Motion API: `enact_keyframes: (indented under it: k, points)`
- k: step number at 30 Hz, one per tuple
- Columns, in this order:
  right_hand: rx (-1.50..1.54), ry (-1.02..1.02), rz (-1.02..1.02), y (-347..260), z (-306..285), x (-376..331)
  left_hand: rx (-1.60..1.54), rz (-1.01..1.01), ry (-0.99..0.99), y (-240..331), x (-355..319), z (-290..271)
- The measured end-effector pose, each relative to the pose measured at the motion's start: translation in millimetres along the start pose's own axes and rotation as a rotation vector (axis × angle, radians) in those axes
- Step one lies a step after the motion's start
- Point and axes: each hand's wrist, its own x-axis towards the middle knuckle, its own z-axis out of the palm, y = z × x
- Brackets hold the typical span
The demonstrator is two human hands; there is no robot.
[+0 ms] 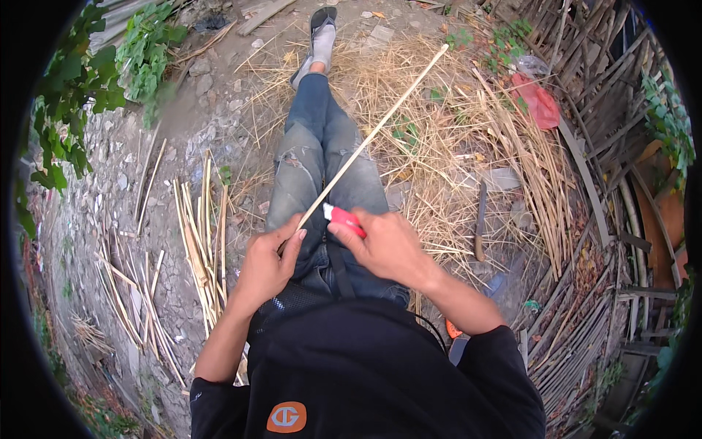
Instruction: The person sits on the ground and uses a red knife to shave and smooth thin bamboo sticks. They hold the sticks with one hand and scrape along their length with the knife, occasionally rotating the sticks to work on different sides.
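A long, pale, thin bamboo-like stick (380, 128) slants up and to the right over my outstretched legs. My left hand (269, 257) is closed round its near end, thumb and fingers pinching it above my lap. Just to the right, my right hand (391, 245) grips a small red tool (345, 218) with a whitish tip; its exact kind is unclear. That tip points toward the stick, close to my left fingertips. I cannot tell whether it touches the stick.
Split sticks (201, 249) lie on the ground at my left. At my right are pale shavings (431, 161), a long stick bundle (537, 168), a wooden-handled knife (480, 223) and an orange-handled tool (454, 331). A red plastic bag (536, 101) lies by the stick fence (585, 73).
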Motion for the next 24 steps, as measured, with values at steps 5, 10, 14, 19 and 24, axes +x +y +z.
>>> enact_keyframes:
  k: [5,10,14,19,24]
  points:
    - [0.045,0.057,0.050,9.0,14.2,6.6,0.035,0.082,0.012,-0.6,-3.8,4.3]
    - [0.033,0.100,0.137,34.1,-1.5,22.1,0.022,0.046,-0.012,-3.7,-14.6,1.3]
    - [-0.055,0.115,0.094,40.7,-1.9,26.3,0.061,0.131,-0.002,-8.9,-13.0,-3.5]
    - [0.190,0.369,0.502,140.2,-35.3,59.4,0.142,0.153,-0.099,-11.4,-26.9,-34.0]
    - [0.156,0.848,0.595,293.0,-101.1,31.8,0.035,0.110,-0.167,-43.5,-60.7,-63.7]
